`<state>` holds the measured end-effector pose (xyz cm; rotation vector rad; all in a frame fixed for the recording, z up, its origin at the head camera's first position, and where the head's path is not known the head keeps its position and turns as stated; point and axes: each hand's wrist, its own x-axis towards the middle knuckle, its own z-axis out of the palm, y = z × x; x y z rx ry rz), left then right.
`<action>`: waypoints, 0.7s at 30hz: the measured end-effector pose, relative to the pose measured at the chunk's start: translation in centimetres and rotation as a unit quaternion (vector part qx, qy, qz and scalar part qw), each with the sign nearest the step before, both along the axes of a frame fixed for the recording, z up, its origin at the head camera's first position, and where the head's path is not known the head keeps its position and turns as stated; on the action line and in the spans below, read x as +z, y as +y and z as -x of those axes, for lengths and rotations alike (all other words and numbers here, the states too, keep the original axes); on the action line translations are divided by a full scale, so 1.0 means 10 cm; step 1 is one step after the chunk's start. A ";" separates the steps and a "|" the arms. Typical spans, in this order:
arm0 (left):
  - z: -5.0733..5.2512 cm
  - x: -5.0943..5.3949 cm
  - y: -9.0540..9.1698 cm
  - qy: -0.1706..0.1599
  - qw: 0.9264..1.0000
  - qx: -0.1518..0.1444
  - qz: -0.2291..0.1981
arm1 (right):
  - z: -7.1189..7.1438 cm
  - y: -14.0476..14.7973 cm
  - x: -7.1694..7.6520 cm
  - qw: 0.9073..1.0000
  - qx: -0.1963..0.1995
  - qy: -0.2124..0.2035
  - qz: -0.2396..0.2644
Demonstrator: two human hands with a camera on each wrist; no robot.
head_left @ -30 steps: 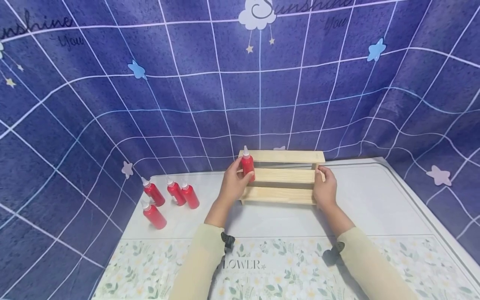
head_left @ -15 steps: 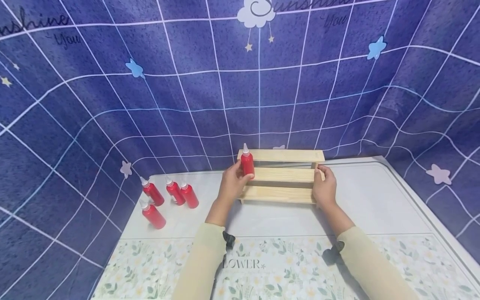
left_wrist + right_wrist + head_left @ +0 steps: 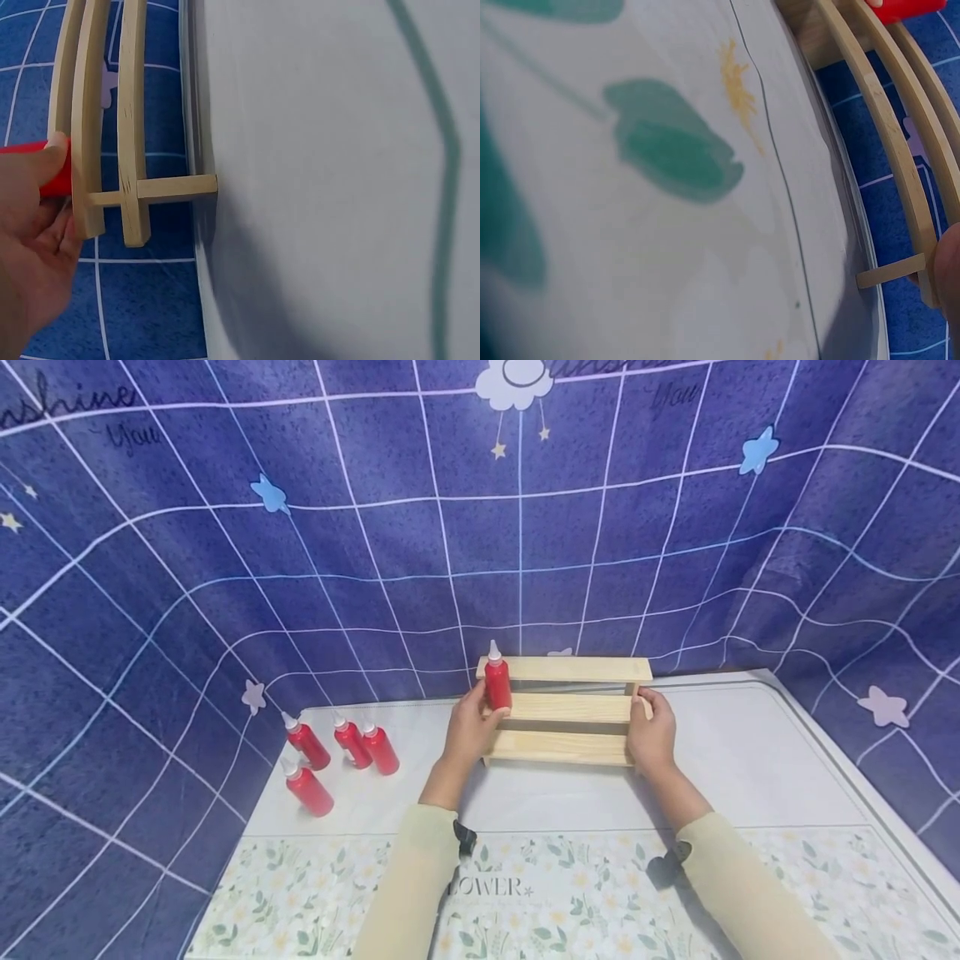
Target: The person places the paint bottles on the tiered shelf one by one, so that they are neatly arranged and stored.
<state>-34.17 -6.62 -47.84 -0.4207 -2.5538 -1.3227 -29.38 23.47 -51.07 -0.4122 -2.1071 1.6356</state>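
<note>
A red squeeze bottle (image 3: 497,683) with a white pointed nozzle stands upright at the left end of the middle shelf of a three-tier wooden rack (image 3: 573,707). My left hand (image 3: 468,727) holds this bottle, thumb across its front near the base. In the left wrist view, the thumb (image 3: 52,154) lies on the red bottle (image 3: 56,180) beside the shelf edge. My right hand (image 3: 651,731) grips the rack's right end by its side post. Only a finger of that hand (image 3: 949,274) shows in the right wrist view, touching the rack (image 3: 900,165).
Several more red bottles, such as the nearest one (image 3: 309,791), stand on the left of the white table (image 3: 750,760). A flower-printed mat area (image 3: 585,902) covers the front. Behind rises a blue gridded curtain (image 3: 375,543), close to the rack's back.
My left hand has shifted the bottle slightly up and back on the rack's middle shelf. The right hand keeps its place on the rack, and the other bottles have not moved.
</note>
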 end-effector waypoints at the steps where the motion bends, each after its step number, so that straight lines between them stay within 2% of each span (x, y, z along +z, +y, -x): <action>1: 0.00 0.00 0.00 -0.004 1.000 0.000 0.002 | 0.00 0.00 0.00 1.000 0.000 -0.002 -0.001; 8: 0.00 0.00 0.01 -0.008 1.000 0.008 0.023 | 0.00 0.02 -0.05 1.000 -0.001 -0.007 -0.003; 21: 0.01 0.01 0.01 -0.009 1.000 0.014 0.026 | 0.04 0.02 -0.04 1.000 -0.003 -0.003 0.002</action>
